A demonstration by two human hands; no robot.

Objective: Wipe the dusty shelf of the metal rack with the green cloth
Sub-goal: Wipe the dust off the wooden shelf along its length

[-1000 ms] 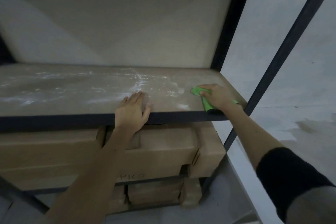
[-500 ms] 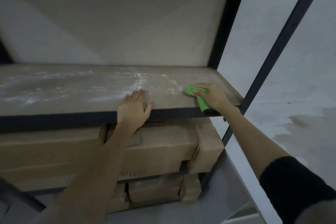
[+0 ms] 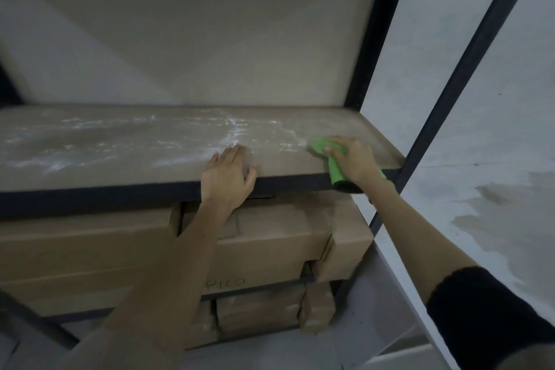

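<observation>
The shelf point(image 3: 126, 144) is a brown board in a black metal frame, streaked with white dust across its left and middle. My right hand point(image 3: 354, 159) presses the green cloth point(image 3: 319, 146) flat on the shelf near its right front corner; one end of the cloth hangs over the front edge. My left hand point(image 3: 226, 179) rests palm down on the front edge of the shelf, fingers spread, holding nothing, a little left of the cloth.
Black uprights point(image 3: 372, 30) of the rack stand at the right, the front one point(image 3: 468, 69) slanting across the view. Cardboard boxes point(image 3: 270, 237) are stacked on the lower shelves. A pale wall lies behind, and a stained grey floor point(image 3: 495, 204) to the right.
My right hand has slid the green cloth to the left along the shelf, towards the dust. My left hand has stayed on the front edge.
</observation>
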